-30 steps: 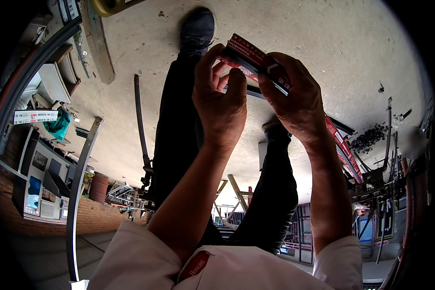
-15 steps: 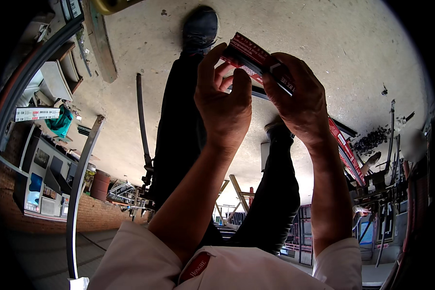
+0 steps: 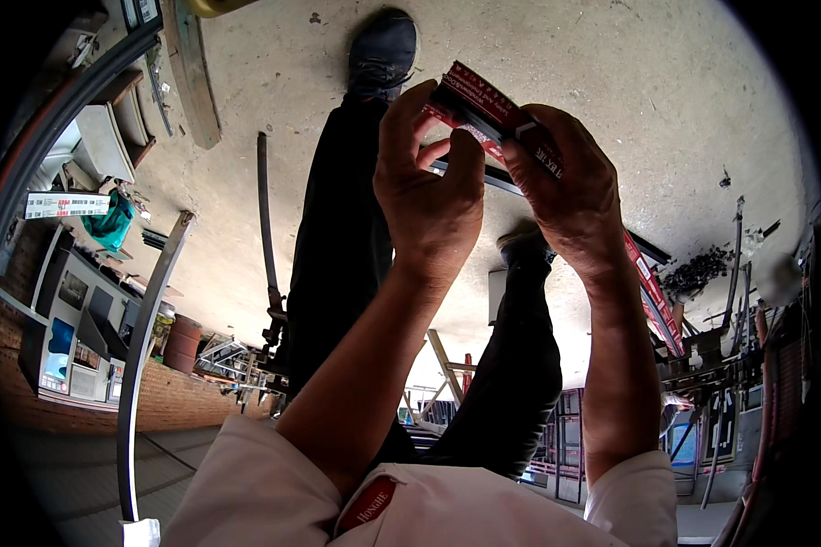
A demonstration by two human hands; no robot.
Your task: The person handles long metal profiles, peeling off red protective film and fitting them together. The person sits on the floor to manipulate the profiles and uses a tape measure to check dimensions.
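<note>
Between my hands is a short piece of dark metal profile (image 3: 488,102), wrapped in dark red film with white print. It is held tilted above the floor, its left end higher than its right. My right hand (image 3: 570,191) grips the right end, thumb on the near side and fingers over the far side. At the left end, my left hand (image 3: 431,196) has its index finger against the piece and its thumb bent in close beneath. Other left fingers curl behind and are partly hidden. The underside of the piece is in shadow.
Long red-filmed profiles (image 3: 652,292) lie to the right, near a heap of black scraps (image 3: 695,272). A dark bar (image 3: 265,219) and a grey bar (image 3: 146,365) stand left. A machine with a screen (image 3: 77,333) and a teal bag (image 3: 109,221) are farther left. My shoe (image 3: 383,50) is ahead.
The profile piece has turned slightly in my hands, and both hands have shifted a little to the right. The grip looks the same.
</note>
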